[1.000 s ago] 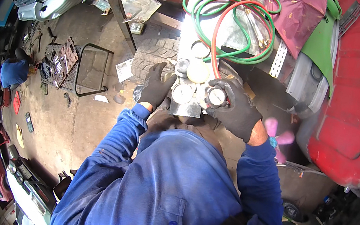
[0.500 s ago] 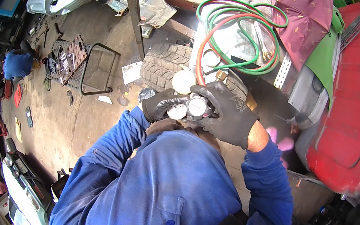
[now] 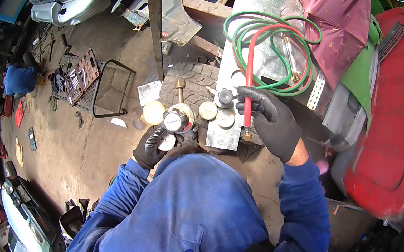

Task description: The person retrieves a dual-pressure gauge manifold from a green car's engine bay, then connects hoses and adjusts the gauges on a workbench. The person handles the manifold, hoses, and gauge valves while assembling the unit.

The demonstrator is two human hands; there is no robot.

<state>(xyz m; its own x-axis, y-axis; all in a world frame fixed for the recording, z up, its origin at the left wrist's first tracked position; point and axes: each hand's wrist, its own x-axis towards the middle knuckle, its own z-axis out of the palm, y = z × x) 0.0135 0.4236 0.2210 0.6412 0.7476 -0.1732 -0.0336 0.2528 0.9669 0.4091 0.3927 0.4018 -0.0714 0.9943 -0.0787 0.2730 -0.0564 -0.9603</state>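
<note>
My left hand [image 3: 149, 148], in a black glove, is wrapped round the lower side of a gas regulator [image 3: 175, 121]. This regulator has round gauges, a dark knob and a brass stem pointing away from me. To its right, my gloved right hand [image 3: 276, 125] grips a red hose [image 3: 251, 62] near its end, between thumb and fingers. A brass fitting [image 3: 247, 132] shows at the hose end, pointing toward me. Between my hands, a second regulator [image 3: 225, 98] with two pale gauges lies on a long metal-coloured board [image 3: 222, 140], apart from both hands.
Coiled green hose [image 3: 231, 27] and a metal torch [image 3: 292, 61] lie farther up the board. A tyre [image 3: 182, 83] lies beneath it. At left stand an upright metal post [image 3: 155, 27] and a mesh cart [image 3: 115, 85] with tools. A red vehicle panel [image 3: 396, 116] stands right; a person [image 3: 21, 80] crouches far left.
My hands have parted. The left has moved left with the regulator; the right has left it, moved right and now holds the red hose end. The second regulator has come into clear view.
</note>
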